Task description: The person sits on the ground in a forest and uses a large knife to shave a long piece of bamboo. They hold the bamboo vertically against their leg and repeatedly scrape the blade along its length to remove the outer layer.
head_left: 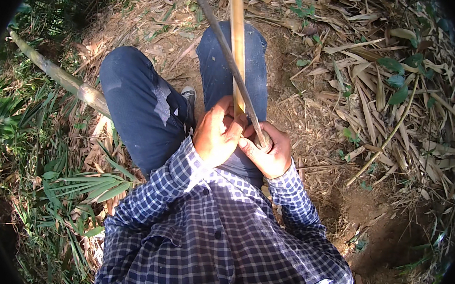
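A pale yellow split-bamboo strip (237,33) runs from between my legs up past the top edge of the picture. My left hand (217,133) is closed around its near end, fingers bent and thumb pressed on it. In my closed right hand (272,152) is a long, thin, dark knife (222,43), its round wooden handle end showing by the thumb. The blade points away and slants to the left, crossing over the strip just above my hands. Both hands are close together in front of my lap, and the fingertips between them are partly hidden.
My bent legs in blue trousers (134,100) frame the work. A thick bamboo pole (57,70) lies at the left, ending behind my left knee. Dry bamboo leaves (370,100) cover the ground at the right, with a thin stick (391,133) among them. Green plants (53,181) grow at left.
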The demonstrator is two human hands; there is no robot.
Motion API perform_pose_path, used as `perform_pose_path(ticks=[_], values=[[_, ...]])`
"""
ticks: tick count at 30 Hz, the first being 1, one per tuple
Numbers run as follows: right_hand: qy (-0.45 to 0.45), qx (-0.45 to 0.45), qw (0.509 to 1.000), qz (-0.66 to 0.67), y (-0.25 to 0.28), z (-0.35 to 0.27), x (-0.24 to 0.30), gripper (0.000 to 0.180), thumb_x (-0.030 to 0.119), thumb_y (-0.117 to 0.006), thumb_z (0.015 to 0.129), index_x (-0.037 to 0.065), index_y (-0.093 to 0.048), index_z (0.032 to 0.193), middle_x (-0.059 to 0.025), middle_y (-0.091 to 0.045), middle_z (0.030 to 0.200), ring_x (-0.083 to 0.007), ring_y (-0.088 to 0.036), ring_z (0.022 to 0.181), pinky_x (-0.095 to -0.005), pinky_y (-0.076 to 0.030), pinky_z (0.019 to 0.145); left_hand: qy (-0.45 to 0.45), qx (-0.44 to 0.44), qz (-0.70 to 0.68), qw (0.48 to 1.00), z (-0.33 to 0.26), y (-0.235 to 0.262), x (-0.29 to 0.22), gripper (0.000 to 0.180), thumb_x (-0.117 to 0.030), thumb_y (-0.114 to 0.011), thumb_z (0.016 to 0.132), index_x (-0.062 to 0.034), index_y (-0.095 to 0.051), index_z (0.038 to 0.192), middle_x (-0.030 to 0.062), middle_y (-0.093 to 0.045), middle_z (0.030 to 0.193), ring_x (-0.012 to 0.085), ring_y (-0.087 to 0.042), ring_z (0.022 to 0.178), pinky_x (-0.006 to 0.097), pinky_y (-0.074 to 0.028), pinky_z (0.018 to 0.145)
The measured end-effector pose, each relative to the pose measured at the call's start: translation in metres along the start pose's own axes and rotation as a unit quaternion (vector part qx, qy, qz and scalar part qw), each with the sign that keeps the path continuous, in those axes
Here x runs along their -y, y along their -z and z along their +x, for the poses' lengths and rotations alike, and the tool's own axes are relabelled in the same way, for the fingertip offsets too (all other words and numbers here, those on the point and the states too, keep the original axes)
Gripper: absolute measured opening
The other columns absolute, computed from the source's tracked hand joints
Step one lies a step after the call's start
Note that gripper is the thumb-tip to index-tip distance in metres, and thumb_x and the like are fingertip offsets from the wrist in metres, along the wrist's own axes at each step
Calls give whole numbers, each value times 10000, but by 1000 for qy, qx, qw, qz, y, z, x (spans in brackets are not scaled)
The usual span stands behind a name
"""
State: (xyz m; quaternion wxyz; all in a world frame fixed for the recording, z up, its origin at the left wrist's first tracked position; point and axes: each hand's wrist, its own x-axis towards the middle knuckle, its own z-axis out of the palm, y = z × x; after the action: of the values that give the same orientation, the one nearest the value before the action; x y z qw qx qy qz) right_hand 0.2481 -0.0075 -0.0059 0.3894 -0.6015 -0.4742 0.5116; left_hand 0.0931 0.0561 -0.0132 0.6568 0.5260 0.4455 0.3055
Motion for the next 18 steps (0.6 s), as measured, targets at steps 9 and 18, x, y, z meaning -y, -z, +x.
perform_pose_path(ticks=[9, 18], values=[[27, -115, 940, -320, 25, 14, -14, 284, 252, -750, 706, 26, -658, 853, -166, -654, 686, -332, -665, 607, -397, -505, 538, 46, -21, -11, 999, 1, 16, 12, 177, -133, -431, 995, -13, -535, 1073, 22, -517, 724, 83, -440, 566, 248, -376, 519], [83, -100, 884, -448, 45, 45, -12, 251, 285, -721, 731, 65, -656, 832, -146, -615, 584, -350, -640, 566, -434, -504, 545, 54, -28, -46, 997, -7, 19, 4, 272, -212, -403, 1048, -5, -579, 1064, -47, -403, 654, 12, -320, 506, 194, -268, 448]])
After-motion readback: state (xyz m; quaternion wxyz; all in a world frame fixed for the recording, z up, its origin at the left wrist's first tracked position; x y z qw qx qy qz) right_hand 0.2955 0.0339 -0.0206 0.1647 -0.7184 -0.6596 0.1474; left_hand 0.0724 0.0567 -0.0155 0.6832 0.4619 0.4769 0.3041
